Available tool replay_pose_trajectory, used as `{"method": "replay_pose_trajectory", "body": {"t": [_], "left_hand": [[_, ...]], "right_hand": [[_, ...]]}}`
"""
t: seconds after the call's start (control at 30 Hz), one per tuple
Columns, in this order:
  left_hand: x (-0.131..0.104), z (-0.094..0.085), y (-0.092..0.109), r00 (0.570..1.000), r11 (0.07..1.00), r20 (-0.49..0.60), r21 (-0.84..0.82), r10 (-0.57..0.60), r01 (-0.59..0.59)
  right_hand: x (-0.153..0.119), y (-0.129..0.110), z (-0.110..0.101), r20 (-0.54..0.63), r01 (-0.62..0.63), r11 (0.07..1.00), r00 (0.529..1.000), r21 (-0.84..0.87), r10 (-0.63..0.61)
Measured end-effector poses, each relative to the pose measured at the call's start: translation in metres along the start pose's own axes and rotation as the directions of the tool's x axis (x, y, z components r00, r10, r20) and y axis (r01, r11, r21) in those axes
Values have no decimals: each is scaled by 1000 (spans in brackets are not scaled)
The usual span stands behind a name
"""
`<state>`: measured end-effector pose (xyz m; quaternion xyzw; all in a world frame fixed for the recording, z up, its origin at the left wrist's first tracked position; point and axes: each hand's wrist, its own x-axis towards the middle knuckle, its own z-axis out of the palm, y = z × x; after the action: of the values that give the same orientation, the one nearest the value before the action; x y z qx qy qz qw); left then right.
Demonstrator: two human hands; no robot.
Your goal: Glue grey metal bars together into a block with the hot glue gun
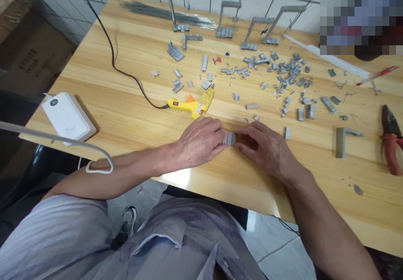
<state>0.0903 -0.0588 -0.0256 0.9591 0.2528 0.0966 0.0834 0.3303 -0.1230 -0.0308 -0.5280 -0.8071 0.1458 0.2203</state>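
Between my hands, near the table's front edge, is a small block of grey metal staple strips (231, 138) lying side by side. My left hand (201, 142) is closed on its left end, and its fingers hide that part. The thumb and fingertips of my right hand (267, 147) press against the block's right end. Just beyond my left hand lies a yellow hot glue gun (197, 105), its nozzle pointing away to the right. A single short strip (287, 133) rests beyond my right hand.
Several grey angled stands (225, 17) line the back beside a bundle of thin wires (201, 21). Loose staple pieces (292, 70) are scattered mid-table. A white power bank (67, 114) sits left, red-handled pliers (391, 145) right. A black cord (111, 53) crosses the left side.
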Motion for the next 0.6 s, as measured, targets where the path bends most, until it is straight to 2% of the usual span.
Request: {"method": "replay_pose_trajectory", "body": {"t": [0.13,0.27,0.43,0.6], "left_hand": [[0,2,2,1000,1000,-8,2,4,-4],[0,-1,4,999,999,-29,2,-35,35],[-3,-6,3,996,996,17,12,-91,91],[-7,-5,-5,999,999,36,-32,-34,36]], "right_hand": [[0,0,-2,3,0,1000,1000,25,0],[0,-1,-9,12,-56,998,998,38,56],[2,-2,-10,7,-77,997,997,-10,78],[2,-1,-5,-30,-50,999,998,7,50]]}}
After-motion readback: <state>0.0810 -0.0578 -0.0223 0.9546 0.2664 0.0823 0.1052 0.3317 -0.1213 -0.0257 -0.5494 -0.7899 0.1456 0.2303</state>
